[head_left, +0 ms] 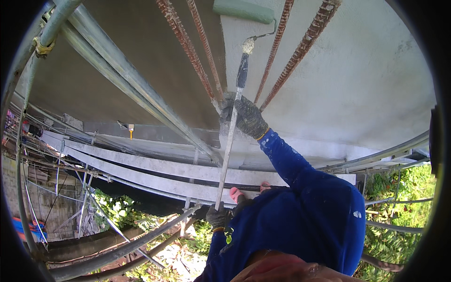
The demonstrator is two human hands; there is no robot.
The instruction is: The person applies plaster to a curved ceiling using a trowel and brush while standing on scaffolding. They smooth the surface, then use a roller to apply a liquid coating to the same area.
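Note:
A paint roller with a green sleeve (244, 11) lies against the pale painted wall (329, 84) at the top. Its wire frame joins a black handle (242, 70) crusted with paint, which is fixed to a long whitish pole (229, 141). My right hand (249, 116), in a dark paint-stained glove, is closed around the upper pole, just below the black handle. Lower down, my left hand (216, 218), gloved too, is closed around the pole's bottom end. Blue paint-spotted sleeves cover both arms.
Rusty rebars (300, 54) stick out on both sides of the pole. Scaffold tubes (127, 75) cross the left and lower edges. Narrow planks (141, 162) run below, with pink footwear (236, 193) on them. A yellow-handled brush (131, 131) is at the left wall; greenery (399, 188) lies beneath.

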